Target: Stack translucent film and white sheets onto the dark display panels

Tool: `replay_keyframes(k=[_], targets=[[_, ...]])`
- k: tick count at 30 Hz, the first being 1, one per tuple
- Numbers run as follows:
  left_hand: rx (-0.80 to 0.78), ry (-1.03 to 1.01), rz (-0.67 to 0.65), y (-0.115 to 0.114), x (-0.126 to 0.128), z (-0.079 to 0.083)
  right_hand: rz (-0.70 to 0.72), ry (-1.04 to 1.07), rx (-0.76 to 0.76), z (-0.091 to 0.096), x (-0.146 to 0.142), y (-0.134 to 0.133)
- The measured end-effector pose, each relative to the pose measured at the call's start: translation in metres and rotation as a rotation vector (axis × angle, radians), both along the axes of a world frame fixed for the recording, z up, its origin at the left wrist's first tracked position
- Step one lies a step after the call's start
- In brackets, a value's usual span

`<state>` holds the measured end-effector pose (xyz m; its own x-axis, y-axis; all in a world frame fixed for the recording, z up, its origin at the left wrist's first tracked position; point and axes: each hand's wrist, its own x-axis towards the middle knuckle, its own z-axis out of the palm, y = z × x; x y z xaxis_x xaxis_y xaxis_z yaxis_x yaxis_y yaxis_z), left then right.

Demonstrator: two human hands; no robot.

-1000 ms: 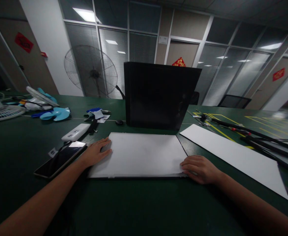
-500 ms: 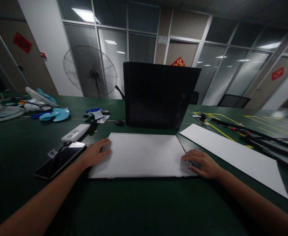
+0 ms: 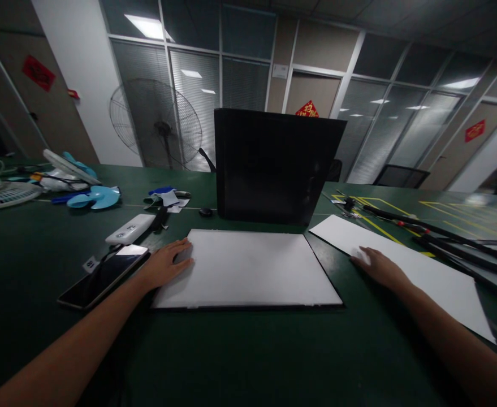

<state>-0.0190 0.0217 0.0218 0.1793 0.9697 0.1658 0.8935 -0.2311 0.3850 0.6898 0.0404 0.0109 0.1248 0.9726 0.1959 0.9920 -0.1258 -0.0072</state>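
Dark green matting covers the tabletop [image 3: 248, 356], which runs the full width of the view. Behind it stand glazed office partitions with closed blinds, a pedestal fan [image 3: 157, 124] and a lit ceiling light [image 3: 146, 25]. A red paper ornament [image 3: 307, 108] hangs on a door at the rear.

1 white panel [image 3: 248, 268] lies flat at the centre of the tabletop, its near edge showing a thin dark border. A black upright board [image 3: 273, 167] stands directly behind it. 1 white sheet [image 3: 435, 277] lies flat to the right of the panel, set at an angle and apart from it. Black rods [image 3: 443, 234] lie beyond the sheet, over yellow tape lines [image 3: 384, 200].

To the left of the panel lie a phone [image 3: 104, 277], screen up, and a white oblong device [image 3: 130, 229]. Further back are a blue fan blade [image 3: 95, 198] and a white fan guard [image 3: 2, 192].

Hand positions:
- The left hand [image 3: 165, 264] rests palm down on the left edge of the white panel, near its far corner. The fingers are extended and loosely spread, and it grips nothing. The forearm crosses the tabletop just beside the phone.
- The right hand [image 3: 379, 267] lies palm down on the near long edge of the white sheet. The fingers are straight and point away from the person, and it grips nothing.

The 2 hands are well apart, with the white panel between them.
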Motion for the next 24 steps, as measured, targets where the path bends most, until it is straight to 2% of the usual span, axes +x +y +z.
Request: replay_keyframes(k=[5,10,14,19,24], targets=[[-0.026,-0.001,0.021,-0.004,0.003,0.005,0.03,-0.061,-0.068,0.017,-0.006,-0.009],[-0.023,0.007,0.017,-0.003,0.002,0.005,0.026,-0.154,-0.066,0.027,-0.029,-0.015],[-0.004,0.03,-0.009,-0.002,0.001,0.002,0.079,-0.196,-0.057,0.036,-0.048,-0.024],[-0.007,0.046,-0.008,-0.004,0.001,0.003,0.32,-0.205,-0.069,0.043,-0.068,-0.037],[-0.017,0.046,-0.003,-0.004,0.002,0.004,0.736,-0.16,-0.023,0.043,-0.083,-0.044]])
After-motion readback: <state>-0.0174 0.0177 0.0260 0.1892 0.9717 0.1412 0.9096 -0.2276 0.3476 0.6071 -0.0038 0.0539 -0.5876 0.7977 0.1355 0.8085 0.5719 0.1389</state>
